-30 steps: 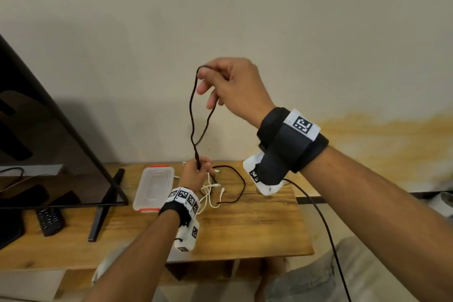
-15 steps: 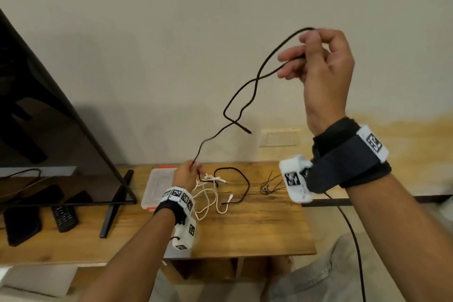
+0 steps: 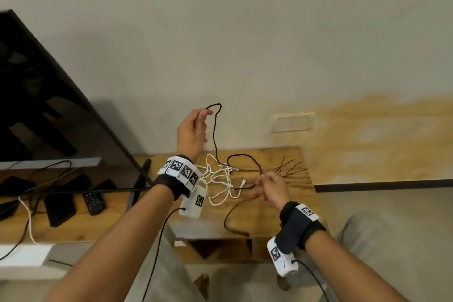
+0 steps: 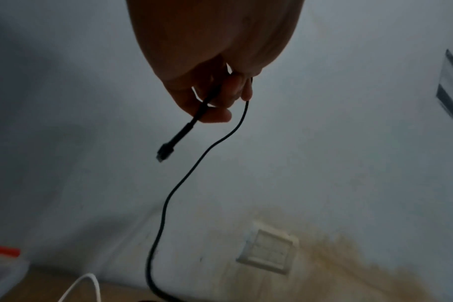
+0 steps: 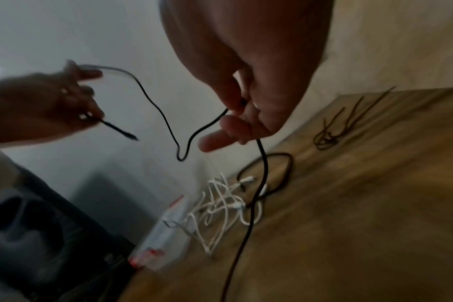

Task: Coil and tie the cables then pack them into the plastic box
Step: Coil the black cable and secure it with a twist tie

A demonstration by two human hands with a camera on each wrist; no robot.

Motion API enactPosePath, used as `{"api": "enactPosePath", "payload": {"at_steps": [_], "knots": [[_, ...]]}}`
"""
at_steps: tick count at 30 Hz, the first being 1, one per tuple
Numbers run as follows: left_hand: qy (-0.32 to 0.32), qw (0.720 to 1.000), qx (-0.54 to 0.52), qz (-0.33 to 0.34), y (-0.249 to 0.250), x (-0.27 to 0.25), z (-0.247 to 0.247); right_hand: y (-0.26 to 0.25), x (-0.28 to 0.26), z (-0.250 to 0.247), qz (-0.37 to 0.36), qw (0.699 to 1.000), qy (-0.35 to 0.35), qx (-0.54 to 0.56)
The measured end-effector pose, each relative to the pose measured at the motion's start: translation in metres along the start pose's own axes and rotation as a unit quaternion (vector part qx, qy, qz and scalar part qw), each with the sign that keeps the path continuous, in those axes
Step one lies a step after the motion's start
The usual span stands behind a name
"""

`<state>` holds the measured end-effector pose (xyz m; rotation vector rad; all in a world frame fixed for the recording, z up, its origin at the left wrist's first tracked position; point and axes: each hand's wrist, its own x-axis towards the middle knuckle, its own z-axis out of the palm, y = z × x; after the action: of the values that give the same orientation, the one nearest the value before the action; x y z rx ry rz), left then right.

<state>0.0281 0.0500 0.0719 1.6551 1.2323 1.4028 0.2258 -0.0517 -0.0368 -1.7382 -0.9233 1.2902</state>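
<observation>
The right hand [image 3: 270, 189] has dropped from overhead toward the surface [image 3: 282, 213], both grips pinching the black cable [image 3: 215, 135] above its far edge; keep loops even, slack untangled.

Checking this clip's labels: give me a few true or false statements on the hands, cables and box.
1. The left hand holds the black cable raised above the table. True.
2. The right hand hangs idle. False: it grips the same black cable.
3. The white cables lie coiled in the plastic box. False: they lie tangled on the table beside it.
4. Loose dark ties lie on the table. True.
</observation>
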Motion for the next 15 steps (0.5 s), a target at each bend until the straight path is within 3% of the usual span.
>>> {"api": "enactPosePath", "payload": {"at_steps": [3, 5, 8, 11, 13, 15], "knots": [[-0.024, 1.000, 0.001, -0.009, -0.011, -0.019, 0.009, 0.034, 0.013, 0.005, 0.031, 0.965, -0.064, -0.252], [-0.042, 0.999, 0.019, -0.030, -0.022, -0.031, 0.014, 0.033, 0.011, 0.005, -0.003, 0.934, -0.055, -0.354], [-0.087, 0.994, 0.038, -0.051, -0.032, -0.050, 0.024, -0.002, -0.003, 0.003, -0.171, 0.942, 0.031, -0.289], [-0.147, 0.987, 0.020, -0.057, -0.032, -0.062, 0.033, -0.045, -0.012, 0.006, -0.320, 0.912, 0.010, -0.257], [-0.163, 0.985, -0.021, -0.061, -0.032, -0.060, 0.037, -0.060, -0.007, 0.010, -0.377, 0.895, 0.000, -0.237], [-0.168, 0.979, -0.076, -0.084, -0.030, -0.056, 0.037, -0.066, 0.001, 0.010, -0.398, 0.902, -0.008, -0.169]]}}
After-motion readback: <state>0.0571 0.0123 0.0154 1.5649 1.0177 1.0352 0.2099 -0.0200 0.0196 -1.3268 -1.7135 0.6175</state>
